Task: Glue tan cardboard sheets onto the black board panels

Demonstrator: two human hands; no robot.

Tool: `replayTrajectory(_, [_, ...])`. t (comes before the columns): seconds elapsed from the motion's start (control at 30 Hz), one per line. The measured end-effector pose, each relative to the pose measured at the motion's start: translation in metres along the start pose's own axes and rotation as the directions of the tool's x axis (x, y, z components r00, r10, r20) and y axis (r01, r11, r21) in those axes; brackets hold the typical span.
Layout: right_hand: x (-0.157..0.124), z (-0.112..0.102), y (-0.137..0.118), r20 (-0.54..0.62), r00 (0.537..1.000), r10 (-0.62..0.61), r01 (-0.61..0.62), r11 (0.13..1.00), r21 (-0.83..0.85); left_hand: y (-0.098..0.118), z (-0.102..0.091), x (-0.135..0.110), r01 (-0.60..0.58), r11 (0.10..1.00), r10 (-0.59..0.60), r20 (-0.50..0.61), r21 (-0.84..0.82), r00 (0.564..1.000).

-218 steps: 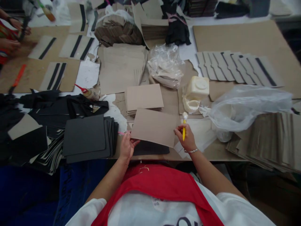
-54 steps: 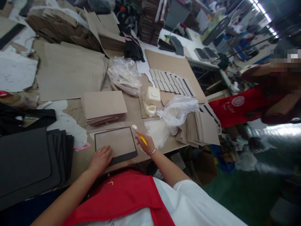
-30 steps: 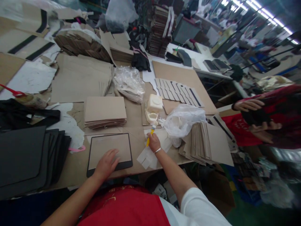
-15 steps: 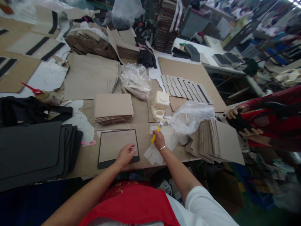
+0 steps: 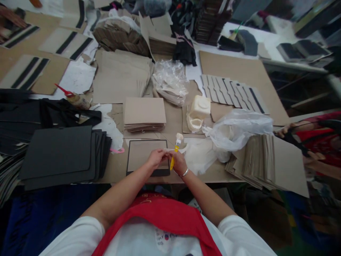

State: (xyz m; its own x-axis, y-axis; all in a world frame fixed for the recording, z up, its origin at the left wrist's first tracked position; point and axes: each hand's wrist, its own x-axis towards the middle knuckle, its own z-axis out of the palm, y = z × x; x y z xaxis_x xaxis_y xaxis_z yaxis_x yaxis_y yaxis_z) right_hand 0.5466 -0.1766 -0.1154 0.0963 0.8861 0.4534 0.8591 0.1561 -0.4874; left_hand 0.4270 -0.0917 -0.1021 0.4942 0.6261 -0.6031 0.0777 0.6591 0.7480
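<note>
My right hand [image 5: 179,161] is closed round the yellow handle of a paintbrush [image 5: 176,148], its pale bristles pointing up and away from me. Its fingertips meet those of my left hand [image 5: 157,158], which is pinched on a thin white strip [image 5: 182,150]; part of the strip is hidden behind the fingers. Under both hands lies a grey-brown board with a black border [image 5: 137,156], flat at the table's front edge. Beyond the brush, a cut-open cream plastic jug [image 5: 200,106] rests on cardboard.
Left of the board are stacked black panels [image 5: 58,151]; behind it is a pile of brown boards [image 5: 145,110]. To the right lie a clear plastic bag [image 5: 237,128] and leaning grey boards [image 5: 287,163]. Another person's hands [image 5: 290,133] show at far right, and a hand [image 5: 13,17] at upper left.
My right hand has come left with the paintbrush to meet my left hand. My left hand has lifted from the board's right side, and a white strip now shows between them. The view has shifted.
</note>
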Motion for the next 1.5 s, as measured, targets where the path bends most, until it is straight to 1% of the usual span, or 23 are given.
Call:
replayTrajectory(0.07, [0.007, -0.002, -0.004, -0.005, 1.0, -0.006, 0.006, 0.998, 0.064, -0.001, -0.012, -0.005, -0.027, 0.999, 0.029, -0.049, 0.037, 0.998])
replayTrajectory(0.13, [0.017, -0.004, -0.006, 0.028, 1.0, -0.008, 0.005, 0.993, 0.117, 0.0, -0.026, -0.016, -0.126, 0.981, 0.135, -0.049, 0.147, 0.99])
replayTrajectory(0.17, [0.022, -0.004, -0.007, 0.059, 0.998, -0.018, 0.009, 0.99, 0.142, 0.001, -0.032, -0.021, -0.2, 0.954, 0.213, -0.032, 0.225, 0.977])
replayTrajectory(0.23, [0.029, -0.002, -0.009, 0.137, 0.99, -0.036, 0.012, 0.984, 0.176, 0.005, -0.045, -0.032, -0.336, 0.866, 0.361, 0.0, 0.371, 0.932])
replayTrajectory(0.27, [0.03, 0.001, -0.009, 0.172, 0.985, -0.031, 0.0, 0.984, 0.179, 0.007, -0.051, -0.036, -0.365, 0.832, 0.406, -0.01, 0.418, 0.914])
replayTrajectory(0.3, [0.03, 0.004, -0.009, 0.202, 0.979, -0.015, -0.02, 0.985, 0.171, 0.009, -0.057, -0.039, -0.359, 0.825, 0.42, -0.046, 0.437, 0.907])
replayTrajectory(0.33, [0.029, 0.008, -0.009, 0.226, 0.974, 0.007, -0.044, 0.986, 0.159, 0.011, -0.064, -0.04, -0.331, 0.837, 0.411, -0.1, 0.436, 0.906])
replayTrajectory(0.43, [0.023, 0.017, -0.004, 0.25, 0.964, 0.093, -0.125, 0.986, 0.115, 0.016, -0.084, -0.038, -0.221, 0.918, 0.313, -0.26, 0.328, 0.913])
replayTrajectory(0.5, [0.02, 0.021, 0.001, 0.224, 0.962, 0.155, -0.176, 0.982, 0.075, 0.017, -0.098, -0.034, -0.183, 0.962, 0.241, -0.319, 0.202, 0.917])
replayTrajectory(0.57, [0.019, 0.024, 0.007, 0.177, 0.957, 0.228, -0.235, 0.972, 0.017, 0.017, -0.111, -0.029, -0.161, 0.983, 0.183, -0.35, 0.09, 0.919])
replayTrajectory(0.63, [0.023, 0.029, 0.011, 0.127, 0.944, 0.304, -0.301, 0.953, -0.043, 0.016, -0.121, -0.024, -0.138, 0.99, 0.142, -0.383, 0.039, 0.913])
replayTrajectory(0.67, [0.026, 0.032, 0.012, 0.111, 0.936, 0.334, -0.329, 0.942, -0.065, 0.016, -0.126, -0.022, -0.124, 0.991, 0.132, -0.402, 0.048, 0.906])
replayTrajectory(0.7, [0.029, 0.035, 0.013, 0.104, 0.929, 0.356, -0.348, 0.934, -0.083, 0.016, -0.13, -0.019, -0.105, 0.991, 0.133, -0.423, 0.088, 0.896])
replayTrajectory(0.77, [0.036, 0.044, 0.014, 0.106, 0.918, 0.383, -0.371, 0.922, -0.113, 0.017, -0.137, -0.012, -0.054, 0.974, 0.153, -0.46, 0.221, 0.875])
replayTrajectory(0.87, [0.044, 0.057, 0.015, 0.109, 0.9, 0.422, -0.4, 0.899, -0.177, 0.02, -0.148, -0.003, 0.005, 0.915, 0.207, -0.481, 0.402, 0.852])
replayTrajectory(0.93, [0.047, 0.064, 0.015, 0.117, 0.883, 0.454, -0.423, 0.879, -0.219, 0.021, -0.153, 0.002, 0.02, 0.846, 0.276, -0.47, 0.533, 0.838])
replayTrajectory(1.0, [0.047, 0.068, 0.016, 0.14, 0.871, 0.471, -0.431, 0.869, -0.241, 0.022, -0.157, 0.005, 0.041, 0.746, 0.351, -0.445, 0.664, 0.824])
replayTrajectory(1.03, [0.046, 0.07, 0.016, 0.151, 0.867, 0.476, -0.433, 0.867, -0.247, 0.022, -0.158, 0.006, 0.058, 0.708, 0.37, -0.439, 0.704, 0.819])
replayTrajectory(1.1, [0.045, 0.072, 0.016, 0.16, 0.859, 0.486, -0.439, 0.861, -0.259, 0.024, -0.158, 0.009, 0.09, 0.677, 0.373, -0.446, 0.73, 0.813])
replayTrajectory(1.3, [0.045, 0.076, 0.018, 0.133, 0.848, 0.512, -0.463, 0.841, -0.28, 0.03, -0.158, 0.014, 0.186, 0.639, 0.33, -0.485, 0.747, 0.81])
replayTrajectory(1.4, [0.045, 0.078, 0.019, 0.132, 0.844, 0.52, -0.476, 0.839, -0.266, 0.033, -0.159, 0.015, 0.2, 0.624, 0.327, -0.485, 0.755, 0.811])
replayTrajectory(1.5, [0.045, 0.079, 0.019, 0.135, 0.848, 0.512, -0.473, 0.847, -0.244, 0.033, -0.16, 0.014, 0.181, 0.616, 0.351, -0.473, 0.767, 0.808])
